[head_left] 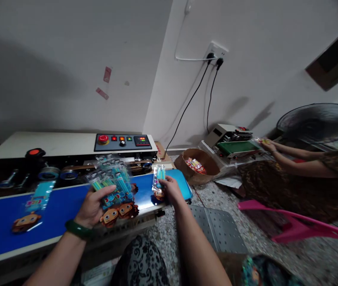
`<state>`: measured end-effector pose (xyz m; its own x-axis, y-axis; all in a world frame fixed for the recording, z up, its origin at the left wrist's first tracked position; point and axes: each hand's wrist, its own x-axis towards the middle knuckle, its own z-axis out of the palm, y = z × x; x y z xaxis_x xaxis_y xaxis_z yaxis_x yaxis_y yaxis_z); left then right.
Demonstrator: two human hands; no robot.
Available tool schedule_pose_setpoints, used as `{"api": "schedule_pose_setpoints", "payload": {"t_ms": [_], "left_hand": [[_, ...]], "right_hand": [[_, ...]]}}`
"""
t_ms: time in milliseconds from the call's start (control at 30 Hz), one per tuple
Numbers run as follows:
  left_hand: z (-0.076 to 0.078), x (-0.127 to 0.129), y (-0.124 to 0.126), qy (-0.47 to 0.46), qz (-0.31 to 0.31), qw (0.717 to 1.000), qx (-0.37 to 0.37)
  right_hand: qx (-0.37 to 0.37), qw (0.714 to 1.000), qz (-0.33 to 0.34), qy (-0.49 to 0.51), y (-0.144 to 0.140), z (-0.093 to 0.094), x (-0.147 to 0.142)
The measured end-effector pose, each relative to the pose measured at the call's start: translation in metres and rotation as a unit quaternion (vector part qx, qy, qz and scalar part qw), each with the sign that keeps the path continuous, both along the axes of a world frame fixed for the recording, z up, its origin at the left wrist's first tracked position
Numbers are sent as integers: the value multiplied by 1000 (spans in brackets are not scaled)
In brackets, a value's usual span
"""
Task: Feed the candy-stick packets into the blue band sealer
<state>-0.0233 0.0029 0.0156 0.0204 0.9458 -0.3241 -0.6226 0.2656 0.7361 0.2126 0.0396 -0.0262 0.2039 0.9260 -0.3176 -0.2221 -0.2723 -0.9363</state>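
Several shiny, blue-and-brown packets

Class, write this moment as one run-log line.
left hand: holds packet bunch | right hand: holds single packet at blue belt | another packet: lies on belt

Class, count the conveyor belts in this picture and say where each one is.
2: a blue belt at the lower left and a green belt right of the carton.
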Motion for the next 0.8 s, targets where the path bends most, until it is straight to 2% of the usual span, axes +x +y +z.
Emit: {"api": "schedule_pose_setpoints", "payload": {"t_ms": [167, 267, 367, 467, 533, 600, 700, 800], "left_hand": [[2, -1, 0, -24, -10, 1000, -6], [2, 2, 0, -35, -18, 999, -25], [-1, 7, 1, -45, -23, 998, -47], [-4, 12, 2, -22, -7, 999, -25], [-6, 16, 1, -3, 1, 1000, 5], [-6, 19, 0, 11, -2, 1000, 29], [-5, 22, -2, 27, -24, 999, 40], [-4, 24, -2, 29, -38, 997, 57]], "right_hand": [[-28, 997, 58, -31, 20, -1, -11], [-10, 997, 55, -61, 25, 4, -17], [100, 988, 44, -107, 9, 19, -31], [227, 948, 107, -193, -18, 37, -54], [263, 918, 134, -264, -33, 45, -67], [274, 903, 138, -302, -39, 47, -76], [267, 911, 148, -278, -37, 44, -77], [245, 937, 157, -195, -34, 38, -72]]}}
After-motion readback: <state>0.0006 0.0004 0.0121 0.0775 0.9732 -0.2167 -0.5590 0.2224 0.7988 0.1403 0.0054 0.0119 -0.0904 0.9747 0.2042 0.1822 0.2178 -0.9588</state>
